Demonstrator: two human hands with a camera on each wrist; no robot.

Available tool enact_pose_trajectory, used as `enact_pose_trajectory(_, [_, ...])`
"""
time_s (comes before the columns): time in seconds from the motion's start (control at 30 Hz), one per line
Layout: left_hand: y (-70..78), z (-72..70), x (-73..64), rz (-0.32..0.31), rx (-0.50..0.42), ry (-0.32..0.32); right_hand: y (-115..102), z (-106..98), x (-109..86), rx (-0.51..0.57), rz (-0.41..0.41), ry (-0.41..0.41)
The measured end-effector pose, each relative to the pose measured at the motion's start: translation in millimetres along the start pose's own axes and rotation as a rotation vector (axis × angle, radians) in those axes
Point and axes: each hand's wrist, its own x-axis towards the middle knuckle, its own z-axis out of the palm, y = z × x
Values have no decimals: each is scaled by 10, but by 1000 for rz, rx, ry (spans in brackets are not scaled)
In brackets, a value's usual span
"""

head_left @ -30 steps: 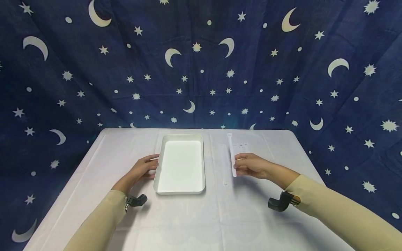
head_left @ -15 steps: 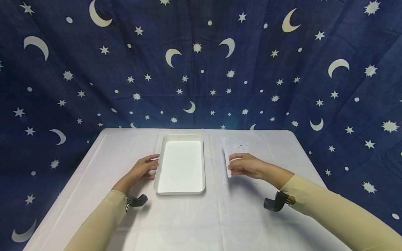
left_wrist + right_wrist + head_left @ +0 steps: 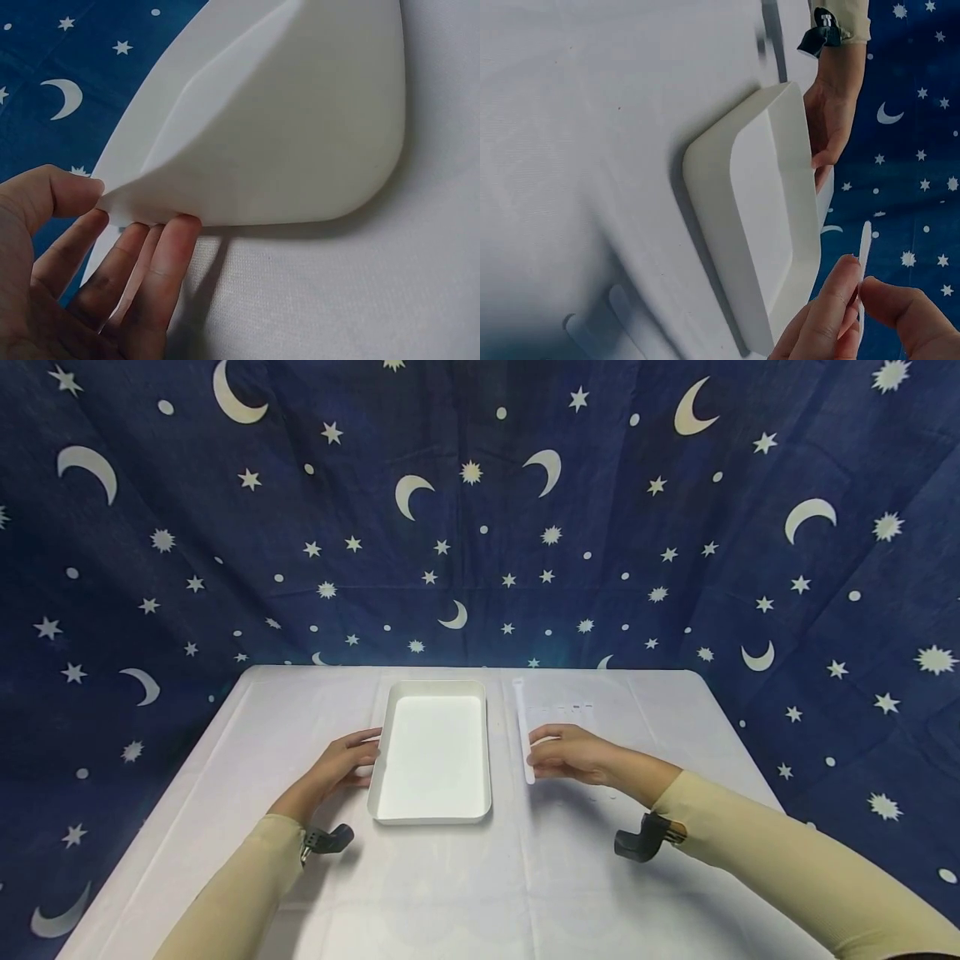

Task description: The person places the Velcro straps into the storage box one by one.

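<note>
My left hand (image 3: 347,760) is at the left side of a shallow white rectangular tray (image 3: 431,818). In the left wrist view, thumb and fingers of this hand (image 3: 112,270) pinch the tray's wall (image 3: 300,165), the thumb at its rim. To the right of the tray, my right hand (image 3: 570,752) pinches a thin, flat white strip (image 3: 522,718) with a wider upper end. The right wrist view shows the strip (image 3: 865,244) edge-on between thumb and fingers, raised above the table. The tray's floor is bare.
More white strips (image 3: 592,334) lie flat on the white tablecloth (image 3: 450,893), partly hidden under my right hand, their dark-marked ends (image 3: 576,706) showing beyond it. A blue curtain (image 3: 480,610) with moons and stars hangs behind the table. Each wrist wears a black camera mount (image 3: 641,837).
My right hand has moved left with the strip, closer to the tray's right side. The strips on the table show more behind it. My left hand and the tray have stayed put.
</note>
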Motion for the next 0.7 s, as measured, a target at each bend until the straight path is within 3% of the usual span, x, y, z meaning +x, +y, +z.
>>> enact_pose_trajectory(0.47, [-34,3,-5,3,25,13,-51,164,187,22,-5,-18])
enact_pose_trajectory(0.7, [-42,6,-11,24,8,-11,-78,300,279,10,12,-14])
